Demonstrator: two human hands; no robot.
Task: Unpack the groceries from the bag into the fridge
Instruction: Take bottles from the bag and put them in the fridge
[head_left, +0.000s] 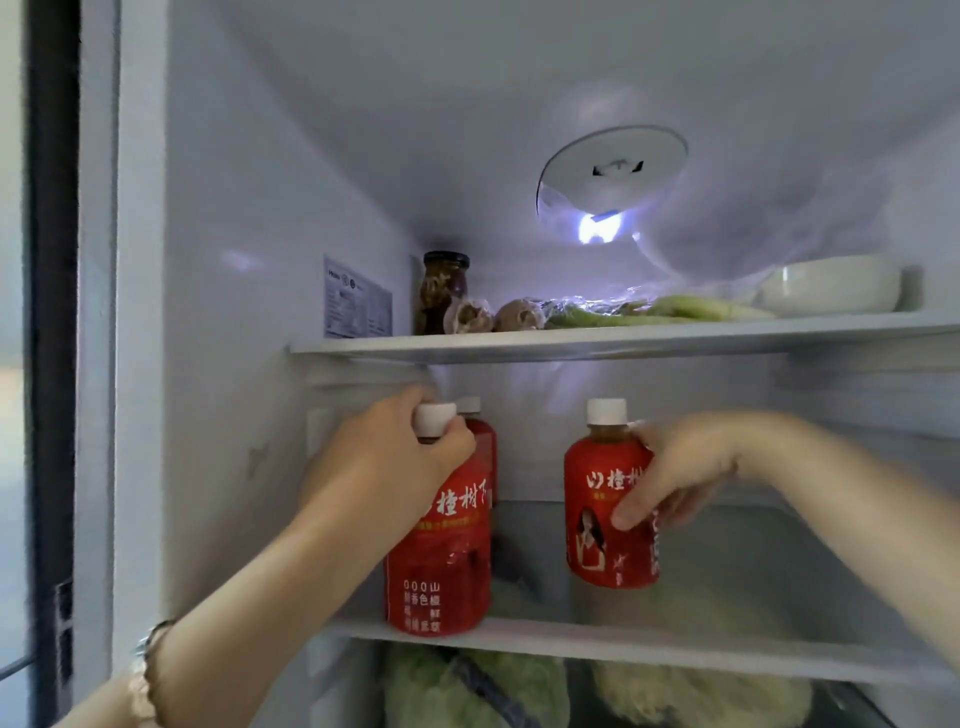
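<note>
Red-labelled and white-capped, the nearest plastic drink bottle (441, 561) stood at the front edge of the glass middle shelf (675, 649) of the white fridge (234, 208), its neck clasped by the left hand (384, 462); the right hand (675, 467) gripped a second such bottle (605, 525) further in, and a third bottle (484, 447) was mostly hidden behind the first. Below, blurred pale green leafy heads (467, 686) were cut off by the frame; farther back on the upper shelf (571, 340) sat a dark-lidded glass jar (444, 291) of brownish preserve, garlic bulbs (470, 317), wrapped green vegetables (675, 309) and a white bowl (831, 291), contents unseen.
</note>
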